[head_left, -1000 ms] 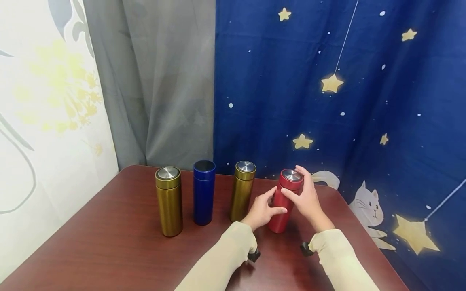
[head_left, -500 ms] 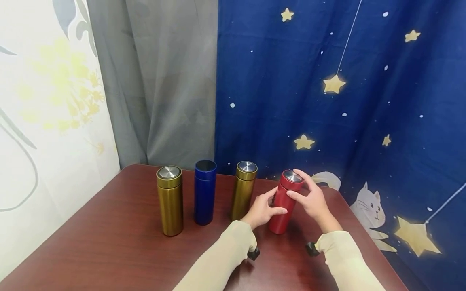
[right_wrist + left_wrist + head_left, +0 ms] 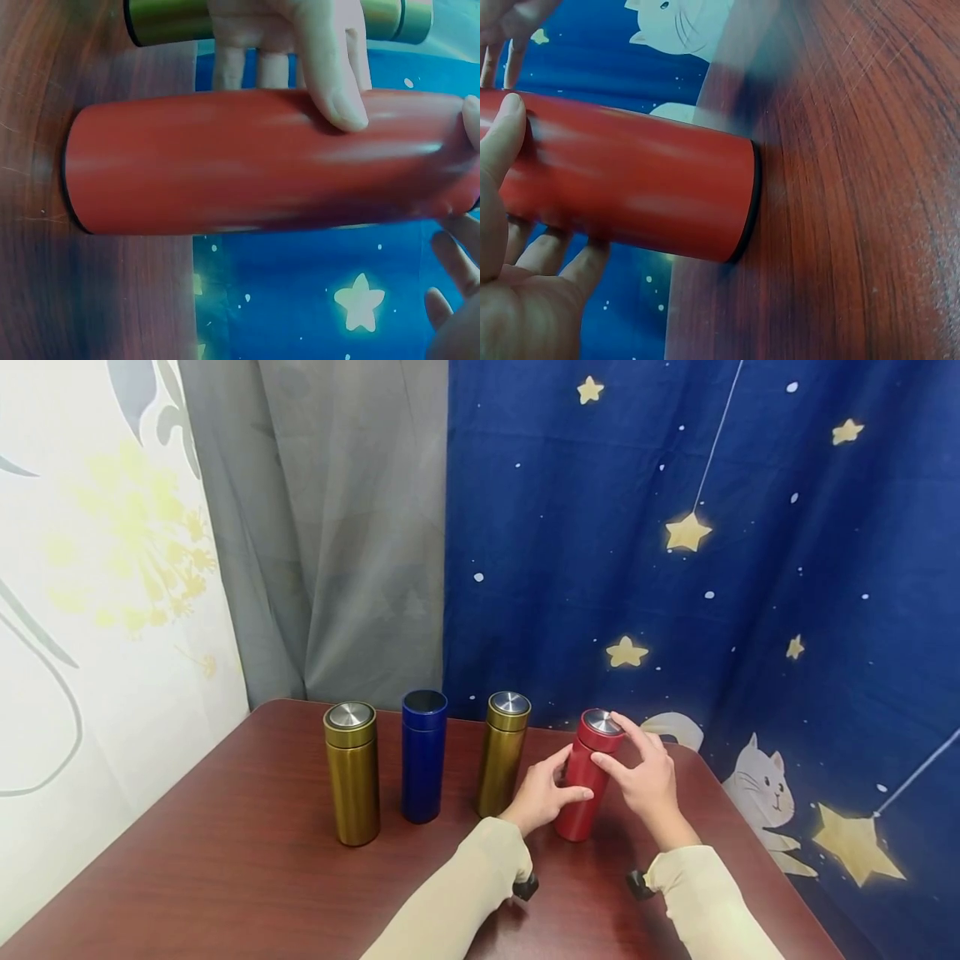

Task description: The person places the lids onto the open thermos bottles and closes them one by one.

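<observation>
A red thermos flask (image 3: 582,772) stands on the table, tilted slightly in the head view. My left hand (image 3: 537,795) grips its body from the left, thumb on the near side and fingers behind. My right hand (image 3: 649,778) is at the top, fingers round the right side of the red lid (image 3: 597,740) with its silver disc, thumb just below the lid's seam. In the left wrist view, the flask (image 3: 645,184) shows its black base rim close to the tabletop. The right wrist view has the left thumb (image 3: 341,109) pressing the flask; the lid is mostly out of frame.
Left of the red flask stand a gold thermos (image 3: 498,768), a blue thermos (image 3: 422,772) and another gold thermos (image 3: 354,793), all upright. The dark red wooden table (image 3: 247,877) ends at grey (image 3: 367,527) and blue star-patterned (image 3: 555,568) curtains.
My right hand has shifted slightly right and toward me round the lid, its fingertips sliding from the far edge to the right side. The left hand and the flask stay nearly still.
</observation>
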Demonstrator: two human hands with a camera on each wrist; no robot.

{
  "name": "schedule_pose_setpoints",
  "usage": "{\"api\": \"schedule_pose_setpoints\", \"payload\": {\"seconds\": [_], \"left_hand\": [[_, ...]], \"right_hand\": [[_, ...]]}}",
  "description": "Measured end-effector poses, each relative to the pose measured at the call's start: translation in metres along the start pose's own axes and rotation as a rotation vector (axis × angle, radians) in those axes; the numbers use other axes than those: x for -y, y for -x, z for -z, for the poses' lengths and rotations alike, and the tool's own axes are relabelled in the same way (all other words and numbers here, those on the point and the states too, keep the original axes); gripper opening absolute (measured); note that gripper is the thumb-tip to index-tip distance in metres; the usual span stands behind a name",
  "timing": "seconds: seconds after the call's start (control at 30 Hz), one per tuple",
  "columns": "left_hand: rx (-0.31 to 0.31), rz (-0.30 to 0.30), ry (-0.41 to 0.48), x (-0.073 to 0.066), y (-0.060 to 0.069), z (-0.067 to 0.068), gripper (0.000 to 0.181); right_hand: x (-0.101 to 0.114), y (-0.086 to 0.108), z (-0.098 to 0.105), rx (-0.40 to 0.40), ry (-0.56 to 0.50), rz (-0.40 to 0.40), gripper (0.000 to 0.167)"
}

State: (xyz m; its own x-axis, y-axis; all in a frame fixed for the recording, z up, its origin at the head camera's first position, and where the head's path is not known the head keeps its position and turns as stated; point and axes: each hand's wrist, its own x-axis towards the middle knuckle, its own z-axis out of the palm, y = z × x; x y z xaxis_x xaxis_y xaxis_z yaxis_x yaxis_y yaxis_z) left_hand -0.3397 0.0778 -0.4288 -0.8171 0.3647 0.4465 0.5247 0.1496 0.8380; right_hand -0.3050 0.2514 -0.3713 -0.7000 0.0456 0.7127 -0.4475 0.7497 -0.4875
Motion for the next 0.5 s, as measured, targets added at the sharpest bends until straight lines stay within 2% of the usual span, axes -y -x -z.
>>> {"api": "schedule_pose_setpoints", "payload": {"seconds": [0.17,0.33,0.43,0.5], "left_hand": [[-0.014,0.000,-0.015,-0.001,0.000,-0.001,0.075],[-0.028,-0.014,-0.019,0.000,0.001,-0.002,0.074],[-0.027,0.004,-0.023,-0.001,0.001,-0.002,0.075],[-0.017,0.007,-0.019,-0.001,0.001,-0.002,0.075]], "right_hand": [[0.007,0.005,-0.002,-0.077,0.032,0.015,0.063],[0.013,0.008,-0.002,-0.118,0.064,0.039,0.063],[0.014,0.007,-0.001,-0.105,0.059,0.056,0.062],[0.012,0.005,0.001,-0.055,0.027,0.049,0.062]]}}
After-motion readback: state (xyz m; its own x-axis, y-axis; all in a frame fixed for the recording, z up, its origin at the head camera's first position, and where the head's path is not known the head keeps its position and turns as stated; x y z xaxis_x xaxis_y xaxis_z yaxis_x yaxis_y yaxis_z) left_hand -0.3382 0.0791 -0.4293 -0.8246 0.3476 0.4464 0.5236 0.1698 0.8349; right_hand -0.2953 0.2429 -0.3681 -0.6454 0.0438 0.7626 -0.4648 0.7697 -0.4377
